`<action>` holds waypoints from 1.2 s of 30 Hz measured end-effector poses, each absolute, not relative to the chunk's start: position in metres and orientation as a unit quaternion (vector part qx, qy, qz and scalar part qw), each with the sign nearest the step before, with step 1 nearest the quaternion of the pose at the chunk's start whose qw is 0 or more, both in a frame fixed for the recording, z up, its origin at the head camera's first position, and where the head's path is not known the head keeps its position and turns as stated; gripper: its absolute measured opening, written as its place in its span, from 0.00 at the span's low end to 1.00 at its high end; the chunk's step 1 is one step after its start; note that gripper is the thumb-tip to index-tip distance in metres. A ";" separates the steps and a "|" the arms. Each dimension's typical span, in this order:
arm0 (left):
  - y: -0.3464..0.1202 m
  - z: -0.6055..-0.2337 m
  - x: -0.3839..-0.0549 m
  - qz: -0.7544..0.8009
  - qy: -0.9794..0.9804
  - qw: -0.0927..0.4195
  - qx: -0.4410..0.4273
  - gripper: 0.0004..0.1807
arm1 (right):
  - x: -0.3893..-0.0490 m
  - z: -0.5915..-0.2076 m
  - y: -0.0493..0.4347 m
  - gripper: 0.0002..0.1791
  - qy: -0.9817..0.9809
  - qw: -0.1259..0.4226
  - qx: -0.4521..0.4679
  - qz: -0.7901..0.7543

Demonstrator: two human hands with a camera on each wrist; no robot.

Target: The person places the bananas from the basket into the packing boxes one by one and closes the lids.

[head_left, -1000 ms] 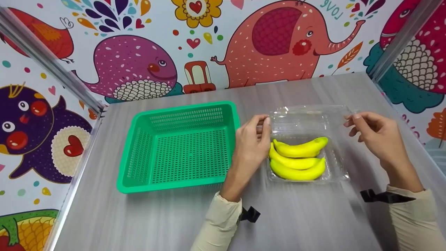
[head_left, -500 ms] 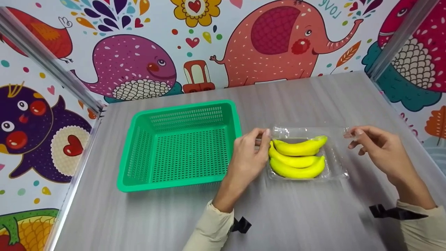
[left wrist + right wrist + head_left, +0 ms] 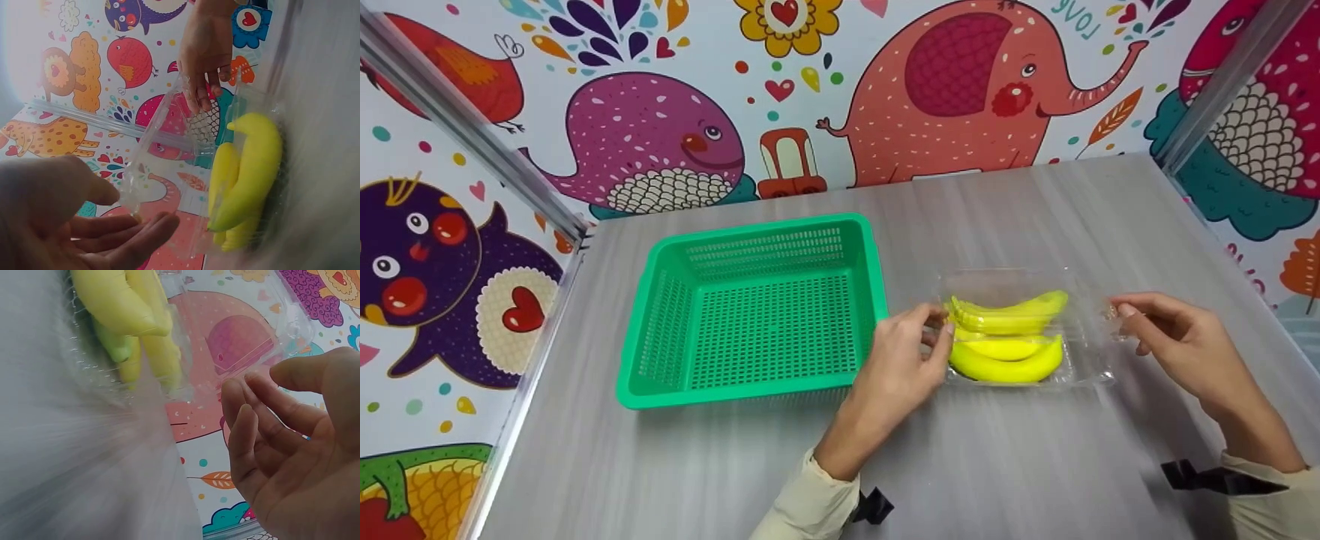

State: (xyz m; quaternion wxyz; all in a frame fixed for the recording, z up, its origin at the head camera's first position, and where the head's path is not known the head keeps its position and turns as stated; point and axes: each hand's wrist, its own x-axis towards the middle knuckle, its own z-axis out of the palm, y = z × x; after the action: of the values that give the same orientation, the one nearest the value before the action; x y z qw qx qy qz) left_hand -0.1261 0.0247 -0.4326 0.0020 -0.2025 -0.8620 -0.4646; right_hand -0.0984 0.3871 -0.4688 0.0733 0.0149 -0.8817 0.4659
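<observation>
Three yellow bananas (image 3: 1006, 366) lie in a clear plastic clamshell box (image 3: 1091, 367), also seen in both wrist views. Its hinged lid (image 3: 163, 121) is tilted partway over them. At the lid's left corner, my left hand (image 3: 901, 352) pinches the edge between thumb and fingers. My right hand (image 3: 1181, 337) pinches the opposite corner on the right. In the right wrist view, the right hand's fingers (image 3: 242, 433) are bent near the lid's edge. Clear plastic makes the exact contact hard to see.
A green perforated plastic basket (image 3: 772, 337) stands on the grey table (image 3: 697, 465), close to the left hand. Walls with cartoon animals (image 3: 945, 90) rise behind and at both sides, with metal posts (image 3: 472, 127) at the corners.
Both hands have moved toward the person and downward, swinging the lid from raised at the back to partly over the bananas. The basket and bananas stay in place.
</observation>
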 end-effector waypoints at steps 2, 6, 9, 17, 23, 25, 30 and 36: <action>0.025 -0.434 -0.124 -0.461 -0.862 0.002 -0.211 0.13 | -0.097 -0.472 0.387 0.18 -0.882 0.068 0.012 0.466; 0.028 -0.439 -0.118 -0.443 -0.867 0.011 -0.228 0.14 | -0.094 -0.479 0.388 0.18 -0.885 0.054 0.000 0.462; 0.030 -0.443 -0.112 -0.416 -0.879 0.019 -0.234 0.17 | -0.092 -0.484 0.388 0.19 -0.889 0.043 -0.007 0.456; 0.034 -0.457 -0.100 -0.365 -0.899 0.017 -0.244 0.21 | -0.088 -0.491 0.390 0.19 -0.899 0.039 -0.022 0.435; 0.033 -0.466 -0.098 -0.356 -0.903 0.023 -0.241 0.21 | -0.086 -0.495 0.388 0.19 -0.902 0.049 -0.019 0.428; 0.032 -0.468 -0.098 -0.355 -0.903 0.027 -0.239 0.20 | -0.086 -0.495 0.387 0.20 -0.904 0.048 -0.019 0.425; 0.032 -0.472 -0.097 -0.356 -0.902 0.045 -0.241 0.19 | -0.085 -0.497 0.385 0.22 -0.905 0.042 -0.012 0.423; 0.034 -0.482 -0.101 -0.364 -0.899 0.061 -0.236 0.15 | -0.083 -0.499 0.383 0.24 -0.900 0.038 0.020 0.434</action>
State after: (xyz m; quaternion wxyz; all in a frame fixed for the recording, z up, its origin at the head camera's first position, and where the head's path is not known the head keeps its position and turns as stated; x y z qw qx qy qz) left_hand -0.1012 0.0337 -0.4817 0.0610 -0.2362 -0.8991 -0.3635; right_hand -0.0833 0.3828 -0.4989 0.0384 0.0203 -0.8999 0.4340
